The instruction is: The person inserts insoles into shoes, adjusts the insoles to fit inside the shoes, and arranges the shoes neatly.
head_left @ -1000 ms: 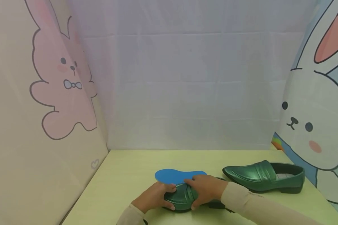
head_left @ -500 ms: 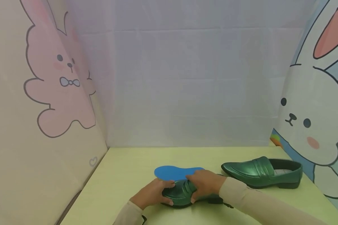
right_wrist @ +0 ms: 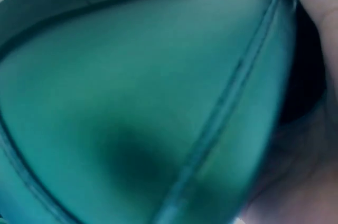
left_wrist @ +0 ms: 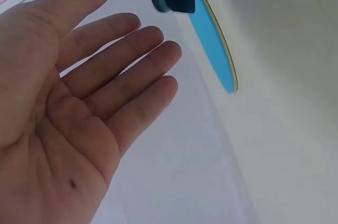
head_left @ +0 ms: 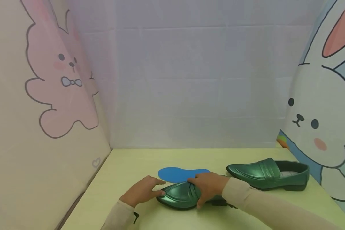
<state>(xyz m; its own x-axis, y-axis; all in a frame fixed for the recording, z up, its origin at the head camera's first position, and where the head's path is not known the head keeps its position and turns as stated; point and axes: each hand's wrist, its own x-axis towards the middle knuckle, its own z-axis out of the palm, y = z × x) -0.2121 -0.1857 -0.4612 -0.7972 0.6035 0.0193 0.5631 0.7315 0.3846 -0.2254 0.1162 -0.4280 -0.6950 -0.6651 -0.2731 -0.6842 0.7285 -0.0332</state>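
Close to the front of the table, a glossy green pointed loafer (head_left: 176, 196) lies with its toe to the left. My right hand (head_left: 209, 185) grips it across the strap, covering much of its rear half. In the right wrist view green upper (right_wrist: 132, 86) fills most of the picture, with part of the hand (right_wrist: 306, 171) along the right edge. Just left of the toe is my left hand (head_left: 142, 191), its fingers loosely extended. The left wrist view shows its palm (left_wrist: 79, 108) with nothing in it. Directly behind the loafer lies a blue insole (head_left: 175, 174), partly covered by the right hand.
A second green loafer (head_left: 256, 172) stands to the right, toe pointing left, with a pale lining inside. The pale yellow table (head_left: 135, 159) meets a white cloth backdrop (head_left: 201, 89). Rabbit-printed cloths hang along both sides.
My left hand has let go of the loafer's toe and drawn back to the left, uncovering it. The right hand keeps its grip on the shoe. The camera view shifts slightly.
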